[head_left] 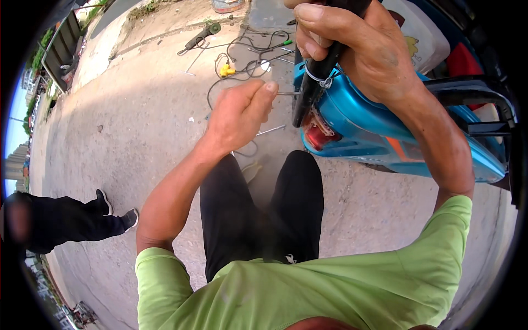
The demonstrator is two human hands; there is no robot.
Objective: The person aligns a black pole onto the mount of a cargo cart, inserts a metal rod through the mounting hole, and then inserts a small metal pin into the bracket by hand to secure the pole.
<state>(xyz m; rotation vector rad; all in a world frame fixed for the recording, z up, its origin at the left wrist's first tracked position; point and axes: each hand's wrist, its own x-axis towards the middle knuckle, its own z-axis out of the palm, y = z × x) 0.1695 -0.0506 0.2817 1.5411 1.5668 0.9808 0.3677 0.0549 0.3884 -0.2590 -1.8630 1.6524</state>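
Observation:
A black tube with a thin metal clamp or wire round it stands beside the rear of a blue scooter. My right hand is closed round the upper part of this tube. Left of it, my left hand is a closed fist, thumb on top. A thin metal rod shows between that fist and the tube; the grip on it is mostly hidden, and I cannot tell its kind. The scooter's red tail light sits just below the tube's lower end.
On the concrete lie dark cables, a yellow connector, an angle grinder and several thin metal rods. A black rack juts from the scooter at right. At far left a person in dark clothes stands nearby.

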